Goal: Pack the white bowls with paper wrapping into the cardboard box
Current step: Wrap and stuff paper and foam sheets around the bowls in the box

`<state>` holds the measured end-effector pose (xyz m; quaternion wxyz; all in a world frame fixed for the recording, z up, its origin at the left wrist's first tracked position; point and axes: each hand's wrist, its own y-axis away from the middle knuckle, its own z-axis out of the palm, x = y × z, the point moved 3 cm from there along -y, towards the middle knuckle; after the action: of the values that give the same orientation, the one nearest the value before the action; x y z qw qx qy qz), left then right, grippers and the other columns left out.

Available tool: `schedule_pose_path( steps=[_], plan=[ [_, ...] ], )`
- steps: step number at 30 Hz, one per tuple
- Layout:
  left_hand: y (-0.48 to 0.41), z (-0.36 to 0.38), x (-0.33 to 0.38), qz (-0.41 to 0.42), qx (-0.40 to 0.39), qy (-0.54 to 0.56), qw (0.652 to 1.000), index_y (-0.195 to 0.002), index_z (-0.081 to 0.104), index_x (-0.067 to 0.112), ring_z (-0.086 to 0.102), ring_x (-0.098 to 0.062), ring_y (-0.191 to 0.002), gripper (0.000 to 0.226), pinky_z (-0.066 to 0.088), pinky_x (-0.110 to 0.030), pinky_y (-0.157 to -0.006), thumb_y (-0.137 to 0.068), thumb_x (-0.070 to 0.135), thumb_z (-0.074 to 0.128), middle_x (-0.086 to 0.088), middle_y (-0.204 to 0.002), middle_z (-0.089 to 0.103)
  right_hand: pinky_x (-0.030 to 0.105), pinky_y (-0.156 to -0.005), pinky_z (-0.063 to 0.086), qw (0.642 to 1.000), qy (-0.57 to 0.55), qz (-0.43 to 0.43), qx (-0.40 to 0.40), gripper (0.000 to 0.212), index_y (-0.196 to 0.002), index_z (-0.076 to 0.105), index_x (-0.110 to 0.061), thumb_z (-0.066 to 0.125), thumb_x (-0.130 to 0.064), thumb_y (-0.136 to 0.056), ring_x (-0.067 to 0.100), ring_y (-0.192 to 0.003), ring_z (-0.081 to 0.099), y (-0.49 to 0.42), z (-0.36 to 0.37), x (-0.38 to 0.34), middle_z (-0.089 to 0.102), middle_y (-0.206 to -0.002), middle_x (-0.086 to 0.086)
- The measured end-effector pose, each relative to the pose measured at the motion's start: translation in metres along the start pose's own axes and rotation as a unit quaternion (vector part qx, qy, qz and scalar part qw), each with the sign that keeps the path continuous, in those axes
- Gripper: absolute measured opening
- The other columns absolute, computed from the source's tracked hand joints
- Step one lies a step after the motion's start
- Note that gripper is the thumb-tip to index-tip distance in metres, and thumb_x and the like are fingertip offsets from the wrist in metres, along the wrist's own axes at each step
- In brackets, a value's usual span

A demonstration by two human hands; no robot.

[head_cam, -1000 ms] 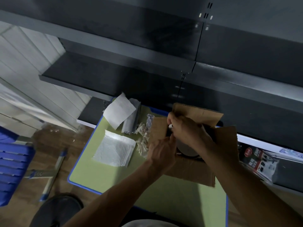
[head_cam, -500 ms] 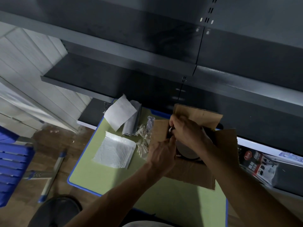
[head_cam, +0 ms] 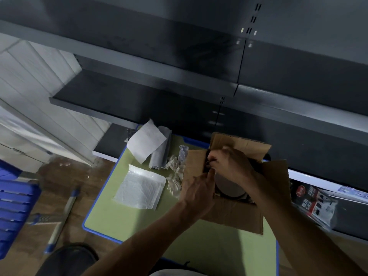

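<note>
An open cardboard box (head_cam: 235, 216) stands on the green table (head_cam: 127, 220) with its flaps spread. Inside it lies a white bowl (head_cam: 229, 189), looking grey in the dim light and partly hidden. My right hand (head_cam: 231, 164) reaches into the box from the right, its fingers curled round the bowl's upper left rim by the box's left wall. My left hand (head_cam: 198, 189) lies over the left flap, fingers curled at the box's left wall and one fingertip up near my right hand. A white paper sheet (head_cam: 146, 143) lies at the table's far left.
A bubble-wrap square (head_cam: 140, 189) lies left of the box, with crumpled paper (head_cam: 176, 170) and a grey roll (head_cam: 160, 156) beside it. Dark metal shelves (head_cam: 151, 92) rise right behind the table. A printed package (head_cam: 314, 204) lies at the right. Blue crates (head_cam: 14, 208) stand on the floor at left.
My right hand has gone slightly deeper into the box at its left wall. My left hand has stayed at the left flap, its fingertip rising a little.
</note>
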<state>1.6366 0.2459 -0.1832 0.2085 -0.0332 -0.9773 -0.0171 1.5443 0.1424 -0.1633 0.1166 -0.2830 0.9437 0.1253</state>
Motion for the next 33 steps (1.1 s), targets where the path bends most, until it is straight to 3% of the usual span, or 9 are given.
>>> schedule_pose_path(
  steps=[4, 7, 10, 14, 17, 21, 26, 30, 33],
  plan=[
    [-0.002, 0.002, 0.002, -0.037, -0.013, -0.012, 0.999, -0.149, 0.027, 0.017, 0.066, -0.021, -0.082, 0.054, 0.053, -0.034, -0.068, -0.098, 0.022, 0.042, -0.003, -0.11, 0.067, 0.022, -0.074, 0.043, 0.999, -0.031, 0.015, 0.023, 0.022, -0.116, 0.064, -0.029, 0.052, -0.024, -0.098, 0.003, -0.091, 0.058, 0.001, -0.012, 0.011, 0.067, -0.11, -0.009],
    [-0.006, 0.009, 0.003, -0.066, -0.008, -0.011, 0.998, -0.142, 0.031, 0.021, 0.067, -0.021, -0.079, 0.05, 0.054, -0.035, -0.066, -0.095, 0.027, 0.045, -0.001, -0.103, 0.07, 0.03, -0.083, 0.051, 1.0, -0.014, 0.002, -0.023, 0.037, -0.122, 0.06, -0.033, 0.056, -0.012, -0.091, 0.011, -0.099, 0.062, 0.004, -0.009, 0.011, 0.066, -0.117, -0.006],
    [-0.009, 0.006, 0.003, -0.055, 0.004, -0.042, 0.998, -0.142, 0.035, 0.021, 0.068, -0.023, -0.078, 0.045, 0.045, -0.032, -0.06, -0.098, 0.027, 0.041, -0.003, -0.095, 0.071, 0.036, -0.084, 0.054, 0.999, -0.007, -0.025, -0.045, 0.039, -0.125, 0.056, -0.029, 0.059, -0.015, -0.09, 0.015, -0.101, 0.062, 0.007, 0.003, 0.009, 0.065, -0.118, -0.002],
    [-0.01, -0.011, -0.001, -0.004, 0.047, -0.06, 0.997, -0.135, 0.041, 0.023, 0.064, -0.019, -0.071, 0.037, 0.052, -0.032, -0.058, -0.098, 0.025, 0.044, 0.001, -0.096, 0.069, 0.03, -0.079, 0.054, 0.999, -0.024, -0.037, 0.005, 0.036, -0.12, 0.048, -0.029, 0.061, -0.015, -0.089, 0.01, -0.096, 0.063, 0.009, 0.016, 0.017, 0.065, -0.112, -0.005],
    [-0.026, -0.019, -0.005, 0.017, 0.099, -0.059, 0.993, -0.126, 0.054, 0.025, 0.058, -0.016, -0.086, 0.033, 0.045, -0.023, -0.059, -0.094, 0.019, 0.056, 0.001, -0.109, 0.06, 0.03, -0.07, 0.055, 0.997, -0.028, -0.053, 0.046, 0.03, -0.113, 0.051, -0.026, 0.061, -0.011, -0.089, 0.011, -0.084, 0.065, 0.011, 0.016, 0.019, 0.068, -0.099, -0.003],
    [-0.046, -0.016, -0.017, -0.007, 0.048, -0.076, 0.996, -0.125, 0.053, 0.026, 0.052, -0.018, -0.102, 0.028, 0.034, -0.024, -0.067, -0.102, 0.037, 0.041, 0.002, -0.109, 0.053, 0.028, -0.063, 0.054, 0.994, -0.037, -0.056, 0.088, 0.013, -0.1, 0.059, -0.024, 0.061, -0.014, -0.092, 0.009, -0.073, 0.064, 0.009, 0.007, 0.014, 0.07, -0.088, -0.005],
    [-0.046, -0.016, -0.017, 0.002, 0.044, -0.066, 0.997, -0.114, 0.058, 0.022, 0.057, -0.014, -0.095, 0.036, 0.034, -0.023, -0.065, -0.103, 0.044, 0.031, 0.002, -0.108, 0.057, 0.033, -0.059, 0.05, 0.993, -0.068, -0.045, 0.08, 0.017, -0.082, 0.056, -0.022, 0.06, -0.007, -0.089, 0.008, -0.065, 0.056, 0.008, 0.009, 0.017, 0.061, -0.074, -0.007],
    [-0.049, -0.017, -0.016, -0.011, 0.038, -0.067, 0.997, -0.114, 0.057, 0.021, 0.059, -0.012, -0.083, 0.033, 0.033, -0.023, -0.061, -0.103, 0.043, 0.034, 0.001, -0.105, 0.058, 0.03, -0.054, 0.045, 0.993, -0.061, -0.056, 0.085, 0.02, -0.082, 0.051, -0.02, 0.06, -0.003, -0.087, 0.008, -0.06, 0.049, 0.009, 0.004, 0.02, 0.054, -0.071, -0.008],
    [-0.053, -0.014, -0.019, -0.018, 0.018, -0.052, 0.998, -0.111, 0.057, 0.02, 0.06, -0.014, -0.08, 0.036, 0.036, -0.023, -0.06, -0.102, 0.045, 0.034, 0.0, -0.103, 0.059, 0.033, -0.058, 0.048, 0.993, -0.05, -0.064, 0.084, 0.018, -0.086, 0.052, -0.019, 0.06, -0.003, -0.086, 0.012, -0.067, 0.055, 0.01, 0.003, 0.022, 0.059, -0.077, -0.005]
  ],
)
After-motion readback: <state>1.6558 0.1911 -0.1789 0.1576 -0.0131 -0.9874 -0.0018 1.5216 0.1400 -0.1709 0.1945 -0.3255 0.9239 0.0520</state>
